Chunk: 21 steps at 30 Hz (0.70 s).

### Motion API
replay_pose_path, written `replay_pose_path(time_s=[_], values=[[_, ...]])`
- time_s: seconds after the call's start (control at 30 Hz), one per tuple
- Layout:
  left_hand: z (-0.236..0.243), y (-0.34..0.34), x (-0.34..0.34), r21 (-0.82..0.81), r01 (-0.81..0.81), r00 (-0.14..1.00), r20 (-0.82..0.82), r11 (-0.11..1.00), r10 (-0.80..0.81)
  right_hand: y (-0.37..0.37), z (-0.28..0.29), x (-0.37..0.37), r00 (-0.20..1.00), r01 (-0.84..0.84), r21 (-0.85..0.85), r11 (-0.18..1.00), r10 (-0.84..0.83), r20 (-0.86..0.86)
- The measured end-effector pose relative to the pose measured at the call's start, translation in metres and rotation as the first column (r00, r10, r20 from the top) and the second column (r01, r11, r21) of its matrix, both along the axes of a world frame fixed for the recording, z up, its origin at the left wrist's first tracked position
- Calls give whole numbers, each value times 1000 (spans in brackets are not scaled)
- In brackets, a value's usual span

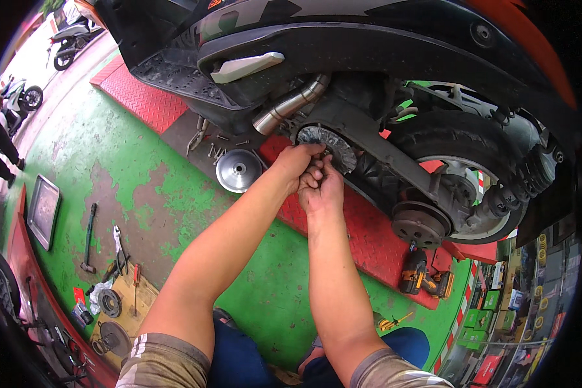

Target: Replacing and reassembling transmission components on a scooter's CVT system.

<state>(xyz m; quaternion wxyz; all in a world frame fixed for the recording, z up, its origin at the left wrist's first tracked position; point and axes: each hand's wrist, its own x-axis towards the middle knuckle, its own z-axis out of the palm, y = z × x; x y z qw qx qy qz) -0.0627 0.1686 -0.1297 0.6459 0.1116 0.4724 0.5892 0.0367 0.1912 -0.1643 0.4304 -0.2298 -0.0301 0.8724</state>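
A round grey finned disc (344, 152) sits in the side of the scooter (362, 48), beside its engine case. My left hand (295, 161) reaches its lower left face, fingers pinched near the disc's centre. Just below and to the right, my right hand (323, 187) has curled fingers and a raised thumb, close against the left. Whatever small part the fingers hold is hidden by the hands. A shiny silver pulley disc (229, 169) lies left of my hands, with several bolts (217, 153) near it.
On the red platform at right are a yellow-black power driver (414, 275) and, above it, the scooter's round clutch drum (421, 223). The rear wheel (462, 139) stands behind. Pliers (119, 244), a hammer (88, 242), a screwdriver (136, 278) and a metal tray (44, 210) lie left.
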Motion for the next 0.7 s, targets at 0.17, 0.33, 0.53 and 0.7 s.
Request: replay_pose_path(time_s=[0.17,0.33,0.53,0.7], values=[[-3,-1,-1,-12,-23,1000,-8,1000,23,-11,7,0,996,10,46,999,-14,84],[-7,1,-3,-1,-6,1000,15,1000,6,-8,11,-3,994,32,6,999,-32,100],[1,-2,1,-15,-13,999,-46,1000,12,-6,9,2,999,-10,18,1000,9,31],[-3,-1,-2,1,16,1000,-3,1000,-16,-9,8,-3,987,7,92,996,-22,160]])
